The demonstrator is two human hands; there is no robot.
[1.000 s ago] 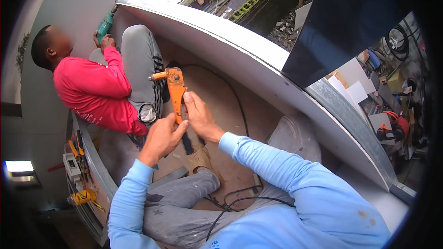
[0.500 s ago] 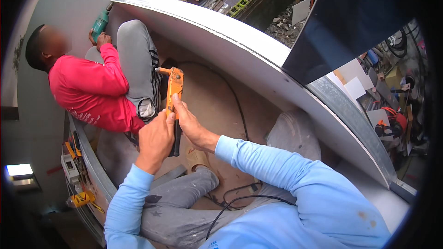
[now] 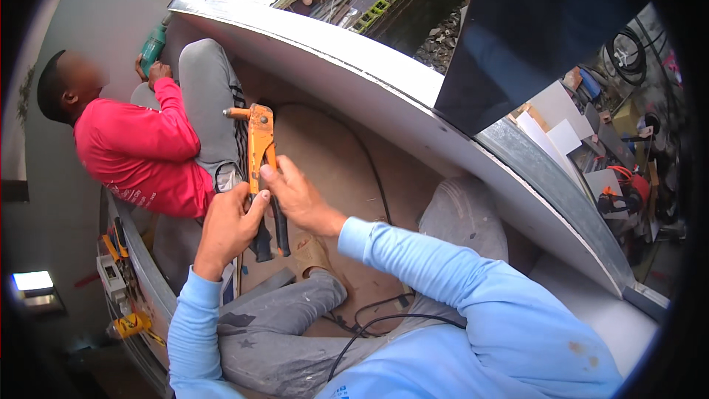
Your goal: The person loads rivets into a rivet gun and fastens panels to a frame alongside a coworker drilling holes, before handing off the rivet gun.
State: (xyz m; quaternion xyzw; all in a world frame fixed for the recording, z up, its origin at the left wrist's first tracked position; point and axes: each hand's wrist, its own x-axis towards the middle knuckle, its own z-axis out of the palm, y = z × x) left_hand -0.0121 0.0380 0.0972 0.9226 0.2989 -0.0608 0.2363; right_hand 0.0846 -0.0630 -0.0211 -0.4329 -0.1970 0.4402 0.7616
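Note:
An orange hand riveter (image 3: pixel 261 130) with black handle grips stands upright in front of me, its nose pointing left. My left hand (image 3: pixel 227 227) is closed at its lower body, thumb against the tool. From the other side, my right hand (image 3: pixel 299 201) holds it with the thumb across the orange handle. The two black grips hang below my hands with a gap between them. Whether a rivet sits in the nose is too small to tell.
A co-worker in a red shirt (image 3: pixel 136 144) sits at the left, holding a green power drill (image 3: pixel 153 50) against the panel. A white curved panel (image 3: pixel 354 66) with a metal edge runs along the right. A black cable (image 3: pixel 369 159) crosses the floor. Tools and a yellow bottle (image 3: pixel 131 324) lie on the left ledge.
The riveter's handles, close together before, now stand apart. The tool has shifted a little left, and both hands with it.

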